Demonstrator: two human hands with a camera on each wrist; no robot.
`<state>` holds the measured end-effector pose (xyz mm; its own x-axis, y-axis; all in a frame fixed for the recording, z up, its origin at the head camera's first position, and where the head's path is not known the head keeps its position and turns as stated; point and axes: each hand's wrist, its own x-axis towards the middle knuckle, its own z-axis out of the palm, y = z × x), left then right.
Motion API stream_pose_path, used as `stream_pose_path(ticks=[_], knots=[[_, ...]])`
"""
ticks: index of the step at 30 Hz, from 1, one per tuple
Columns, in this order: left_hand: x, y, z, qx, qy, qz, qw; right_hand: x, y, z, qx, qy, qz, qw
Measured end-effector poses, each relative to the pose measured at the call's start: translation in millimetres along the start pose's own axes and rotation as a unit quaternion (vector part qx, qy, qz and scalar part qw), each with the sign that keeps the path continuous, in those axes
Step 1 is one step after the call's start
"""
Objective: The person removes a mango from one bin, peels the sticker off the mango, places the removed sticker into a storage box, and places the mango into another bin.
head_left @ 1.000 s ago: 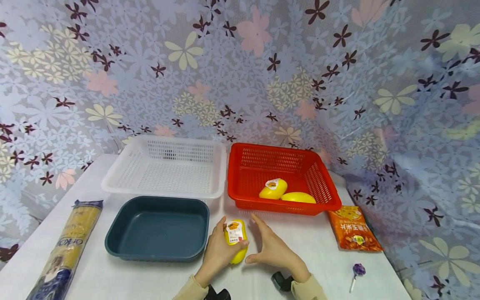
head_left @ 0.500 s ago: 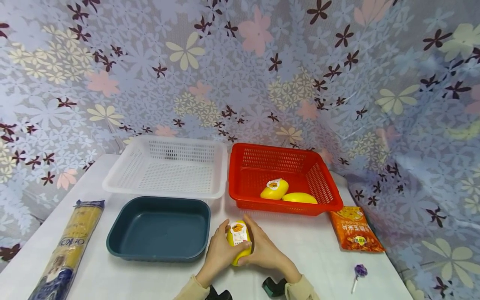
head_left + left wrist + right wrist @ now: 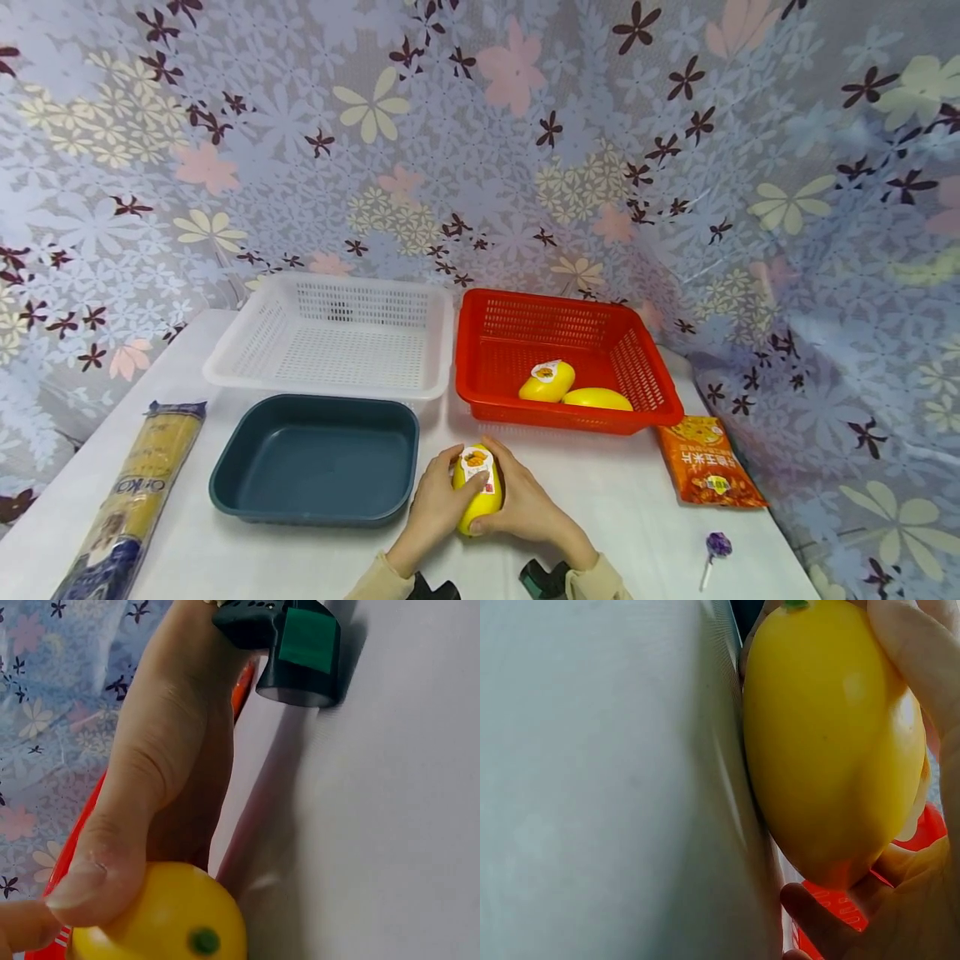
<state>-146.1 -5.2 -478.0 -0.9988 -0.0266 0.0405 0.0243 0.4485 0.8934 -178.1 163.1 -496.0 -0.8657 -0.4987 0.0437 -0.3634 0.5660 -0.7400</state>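
Observation:
Both hands hold a yellow mango [image 3: 467, 500] with a white label on its upper face, low over the white cloth. My left hand [image 3: 432, 507] grips its left side, thumb laid across the label. My right hand [image 3: 527, 503] curls round its right side, with the thumb at the near end. In the left wrist view the mango [image 3: 180, 907] shows a green stem spot beside the right thumb. The right wrist view shows the long smooth side of the mango [image 3: 825, 742], with right-hand fingers [image 3: 829, 922] round its far end.
A red basket [image 3: 480, 408] with two labelled mangoes [image 3: 597, 399] stands behind the hands. Left of it is a white basket [image 3: 330, 388], with a dark blue tub [image 3: 315, 467] in front. Around are a noodle pack [image 3: 135, 492], an orange snack bag [image 3: 708, 462] and a purple lollipop [image 3: 717, 545].
The right hand has moved left from beside the mango and closed round it. The mango has shifted slightly right, and the left hand stays on it.

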Motion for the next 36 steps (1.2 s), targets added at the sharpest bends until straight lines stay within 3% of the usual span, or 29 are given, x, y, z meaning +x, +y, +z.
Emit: stream_pose_path(ticks=[7,11,18,22,27,36], knots=[[2.4,-1.6,-2.5,-0.045,0.011,0.012,0.9989,-1.0,-1,1,0.000,0.000,0.010,0.9999],[5.8,-0.4,-0.5,-0.046,0.017,0.014,0.9987,-1.4,0,0,-0.004,0.003,0.011,0.9999],[17.0,6.3,6.7,-0.002,0.058,0.037,0.9977,-2.0,0,-4,-0.004,0.014,0.009,0.9999],[23.5,9.5,9.4,0.050,0.084,0.044,0.9943,-1.7,1,-2,-0.004,0.010,0.007,0.9999],[27.8,12.4,7.8,0.099,0.092,0.041,0.9899,-2.6,2,2,-0.002,0.002,0.009,1.0000],[26.3,12.6,5.1,0.096,0.107,0.078,0.9866,-2.8,-4,-1,-0.005,-0.004,0.018,0.9998]])
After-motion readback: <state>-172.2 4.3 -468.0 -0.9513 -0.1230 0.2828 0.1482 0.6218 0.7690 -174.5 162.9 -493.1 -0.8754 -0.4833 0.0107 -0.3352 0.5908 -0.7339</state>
